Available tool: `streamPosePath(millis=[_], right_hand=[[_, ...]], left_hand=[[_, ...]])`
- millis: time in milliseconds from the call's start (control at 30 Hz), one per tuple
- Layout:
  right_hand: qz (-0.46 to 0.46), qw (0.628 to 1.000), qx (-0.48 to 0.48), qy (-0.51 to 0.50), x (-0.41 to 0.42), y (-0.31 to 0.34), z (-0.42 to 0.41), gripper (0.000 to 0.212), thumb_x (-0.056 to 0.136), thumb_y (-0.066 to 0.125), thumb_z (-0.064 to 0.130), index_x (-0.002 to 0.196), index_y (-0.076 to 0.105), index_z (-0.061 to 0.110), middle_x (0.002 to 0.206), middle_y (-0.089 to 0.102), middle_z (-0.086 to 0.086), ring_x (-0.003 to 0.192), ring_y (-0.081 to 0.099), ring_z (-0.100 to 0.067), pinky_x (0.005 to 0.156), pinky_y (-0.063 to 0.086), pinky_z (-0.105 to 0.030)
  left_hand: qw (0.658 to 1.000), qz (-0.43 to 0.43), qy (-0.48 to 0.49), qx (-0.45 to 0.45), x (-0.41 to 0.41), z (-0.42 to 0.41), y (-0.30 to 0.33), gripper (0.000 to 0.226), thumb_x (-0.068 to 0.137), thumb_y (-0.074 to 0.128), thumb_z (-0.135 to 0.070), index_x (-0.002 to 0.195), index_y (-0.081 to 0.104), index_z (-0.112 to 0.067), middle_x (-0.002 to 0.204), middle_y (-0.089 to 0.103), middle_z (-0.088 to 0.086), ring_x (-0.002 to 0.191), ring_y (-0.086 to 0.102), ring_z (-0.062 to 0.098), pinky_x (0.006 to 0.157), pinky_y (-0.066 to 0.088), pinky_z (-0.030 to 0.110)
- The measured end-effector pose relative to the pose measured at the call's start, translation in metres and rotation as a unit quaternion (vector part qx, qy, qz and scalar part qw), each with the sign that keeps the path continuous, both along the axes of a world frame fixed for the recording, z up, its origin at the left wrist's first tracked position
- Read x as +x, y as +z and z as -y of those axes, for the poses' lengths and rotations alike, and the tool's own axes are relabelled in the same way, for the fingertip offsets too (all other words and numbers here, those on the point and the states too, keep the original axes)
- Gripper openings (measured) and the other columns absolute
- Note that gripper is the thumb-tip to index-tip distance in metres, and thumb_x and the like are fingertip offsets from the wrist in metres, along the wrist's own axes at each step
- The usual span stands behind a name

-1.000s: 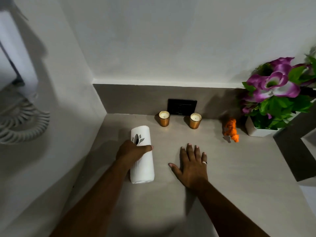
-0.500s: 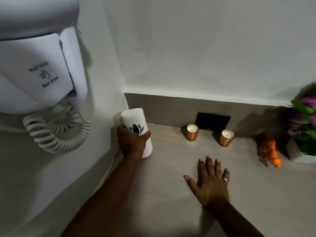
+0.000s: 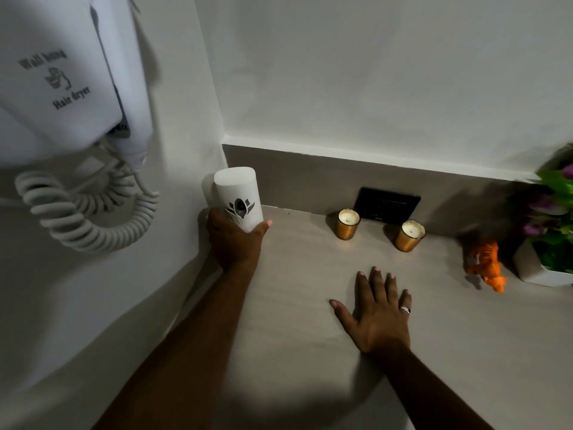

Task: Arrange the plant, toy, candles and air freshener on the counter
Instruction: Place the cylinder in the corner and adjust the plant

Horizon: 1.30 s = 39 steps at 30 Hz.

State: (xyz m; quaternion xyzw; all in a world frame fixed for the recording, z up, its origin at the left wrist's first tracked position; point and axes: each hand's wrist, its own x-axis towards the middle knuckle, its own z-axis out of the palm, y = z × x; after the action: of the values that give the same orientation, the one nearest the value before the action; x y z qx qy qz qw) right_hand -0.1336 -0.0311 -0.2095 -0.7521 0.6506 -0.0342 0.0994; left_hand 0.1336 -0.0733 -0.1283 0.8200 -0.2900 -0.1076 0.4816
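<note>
A white air freshener (image 3: 237, 195) with a black leaf logo stands upright in the counter's back left corner, and my left hand (image 3: 234, 240) is wrapped around its lower half. My right hand (image 3: 376, 311) lies flat, fingers spread, on the grey counter (image 3: 310, 274), holding nothing. Two copper-coloured candles (image 3: 348, 224) (image 3: 409, 235) stand by the back wall. An orange toy tiger (image 3: 486, 262) sits at the right, beside the plant (image 3: 552, 225) with purple flowers in a white pot, partly cut off by the frame edge.
A wall-hung white hair dryer (image 3: 62, 85) with a coiled cord (image 3: 83, 212) is fixed to the left wall above the counter corner. A black wall socket (image 3: 387, 201) sits behind the candles.
The air freshener went from lying on the counter to standing upright in the back left corner, held by my left hand. My right hand stayed flat. The view turned left.
</note>
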Motion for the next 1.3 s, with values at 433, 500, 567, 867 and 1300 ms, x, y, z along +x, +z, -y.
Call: streamPosePath(millis=[433,500,567,867,1300], right_hand=[[0.299,0.928,-0.128,-0.183,-0.056,0.017,-0.059,0.043,0.094,0.057,0.024,0.134,0.051,0.008,0.141,0.047,-0.012,0.132,0.04,-0.023,0.108,0.03,-0.028],[0.323,0.899,-0.148,-0.255,-0.087,0.017,-0.058,0.046,0.09,0.064,0.021,0.131,0.051,0.005,0.137,0.048,-0.015,0.129,0.043,-0.027,0.109,0.033,-0.033],[0.343,0.861,-0.155,-0.341,-0.121,0.021,-0.044,0.056,0.086,0.069,0.026,0.134,0.047,0.007,0.136,0.047,-0.016,0.126,0.046,-0.03,0.11,0.037,-0.04],[0.378,0.811,-0.144,-0.422,-0.245,0.026,0.061,0.119,0.065,0.083,0.05,0.152,0.009,0.015,0.158,0.022,-0.013,0.143,0.025,-0.029,0.116,0.023,-0.037],[0.447,0.737,-0.266,-0.432,-0.272,0.017,0.121,0.097,0.058,0.088,0.024,0.138,0.035,0.007,0.133,0.053,-0.014,0.122,0.052,-0.025,0.107,0.04,-0.033]], left_hand=[[0.815,0.32,-0.418,0.241,-0.155,-0.094,-0.088,0.086,0.085,0.013,-0.074,0.154,0.009,-0.022,0.165,0.002,0.01,0.151,-0.009,0.031,0.119,-0.008,0.051],[0.807,0.324,-0.429,0.244,-0.158,-0.091,-0.088,0.09,0.083,0.01,-0.076,0.154,0.004,-0.022,0.165,-0.002,0.01,0.151,-0.012,0.031,0.119,-0.01,0.051],[0.8,0.323,-0.436,0.257,-0.159,-0.089,-0.087,0.092,0.081,0.006,-0.079,0.154,0.0,-0.022,0.165,-0.006,0.009,0.15,-0.014,0.03,0.119,-0.01,0.052],[0.794,0.35,-0.417,0.27,-0.159,-0.075,-0.084,0.098,0.076,0.01,-0.085,0.154,0.007,-0.025,0.165,0.004,0.01,0.151,-0.001,0.035,0.119,0.007,0.06],[0.801,0.361,-0.401,0.259,-0.163,-0.069,-0.089,0.095,0.076,0.028,-0.081,0.15,0.028,-0.022,0.16,0.025,0.014,0.148,0.019,0.037,0.115,0.019,0.063]])
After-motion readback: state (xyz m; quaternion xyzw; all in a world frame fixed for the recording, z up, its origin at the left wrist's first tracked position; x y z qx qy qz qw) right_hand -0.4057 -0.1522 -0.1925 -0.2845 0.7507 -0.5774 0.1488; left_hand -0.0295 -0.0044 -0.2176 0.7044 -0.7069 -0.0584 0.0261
